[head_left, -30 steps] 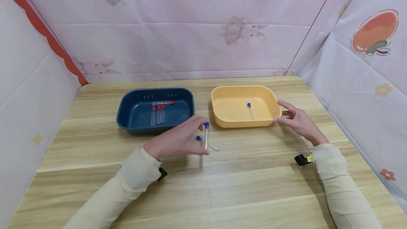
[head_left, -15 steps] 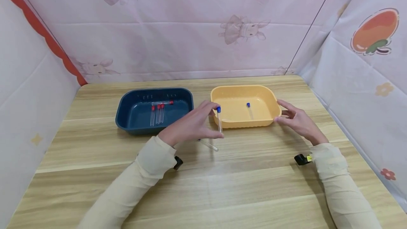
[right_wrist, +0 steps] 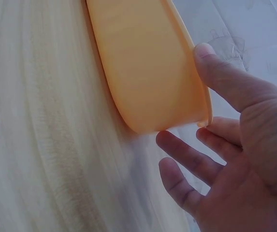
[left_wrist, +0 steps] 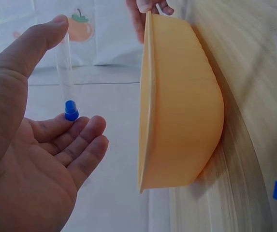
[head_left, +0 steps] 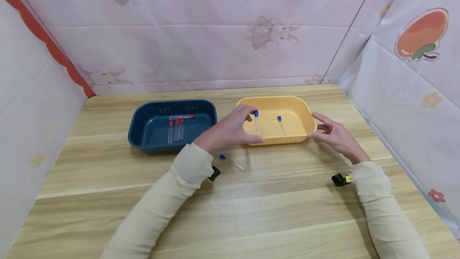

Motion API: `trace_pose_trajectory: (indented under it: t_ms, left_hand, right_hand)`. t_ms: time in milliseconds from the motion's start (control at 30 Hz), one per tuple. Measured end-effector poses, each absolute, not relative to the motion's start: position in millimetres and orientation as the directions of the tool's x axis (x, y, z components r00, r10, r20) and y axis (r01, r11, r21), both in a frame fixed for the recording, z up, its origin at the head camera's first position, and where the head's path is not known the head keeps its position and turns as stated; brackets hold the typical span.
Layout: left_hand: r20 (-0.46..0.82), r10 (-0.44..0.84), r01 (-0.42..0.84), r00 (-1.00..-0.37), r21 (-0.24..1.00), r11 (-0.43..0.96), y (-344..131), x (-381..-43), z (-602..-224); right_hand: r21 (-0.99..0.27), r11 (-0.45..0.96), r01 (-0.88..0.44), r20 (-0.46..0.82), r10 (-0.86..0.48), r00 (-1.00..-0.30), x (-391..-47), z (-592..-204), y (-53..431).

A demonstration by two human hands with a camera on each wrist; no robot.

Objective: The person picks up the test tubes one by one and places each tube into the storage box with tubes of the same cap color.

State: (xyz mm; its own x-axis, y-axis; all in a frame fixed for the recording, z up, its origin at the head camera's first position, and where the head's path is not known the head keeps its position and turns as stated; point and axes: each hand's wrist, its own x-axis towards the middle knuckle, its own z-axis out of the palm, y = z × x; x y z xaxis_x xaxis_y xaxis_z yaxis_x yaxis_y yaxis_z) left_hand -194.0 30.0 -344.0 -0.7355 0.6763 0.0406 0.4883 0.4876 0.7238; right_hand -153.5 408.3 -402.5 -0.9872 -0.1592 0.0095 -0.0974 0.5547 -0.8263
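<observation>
My left hand [head_left: 230, 131] pinches a clear test tube [left_wrist: 65, 72] lengthwise, thumb at its rounded end and a fingertip at its blue cap [head_left: 256, 113]. It hovers over the left side of the yellow basin [head_left: 276, 140], above rim height. Inside that basin lies another blue-capped tube [head_left: 282, 126]. My right hand [head_left: 336, 137] grips the basin's right front corner, thumb on the rim [right_wrist: 206, 50] and fingers around the end. On the wooden table, partly behind my left wrist, a third blue-capped tube [head_left: 239, 166] lies in front of the basins.
A dark blue basin [head_left: 133, 135] stands left of the yellow one and holds several red-capped tubes [head_left: 176, 131]. The wooden tabletop [head_left: 251, 211] meets fabric walls [head_left: 201, 59] with rabbit prints at the back and sides.
My left hand has carried the blue-capped test tube up and to the right, from near the loose tube on the table to above the yellow basin. My right hand keeps its place at the basin.
</observation>
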Motion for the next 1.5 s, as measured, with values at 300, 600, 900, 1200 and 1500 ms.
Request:
trace_pose_trajectory:
  t_ms: [300,600,900,1200,1500]
  left_hand:
    - [0.022,0.680,0.472,-0.733,0.736,0.485,51,-213,-353]
    - [-0.020,0.652,0.436,-0.758,0.727,0.530,70,-224,-364]
    - [-0.032,0.623,0.425,-0.782,0.703,0.570,85,-234,-370]
    - [-0.051,0.628,0.420,-0.776,0.701,0.577,98,-243,-376]
    - [-0.048,0.633,0.451,-0.772,0.661,0.600,111,-250,-387]
  right_hand:
    - [-0.826,0.557,-0.087,0.001,-0.154,-0.988,-154,-403,410]
    - [-0.824,0.563,-0.058,-0.018,-0.128,-0.992,-152,-401,407]
    - [-0.828,0.558,-0.049,-0.024,-0.122,-0.992,-153,-403,408]
    - [-0.838,0.543,-0.060,-0.013,-0.130,-0.991,-154,-405,409]
    - [-0.837,0.544,-0.061,-0.011,-0.127,-0.992,-154,-407,409]
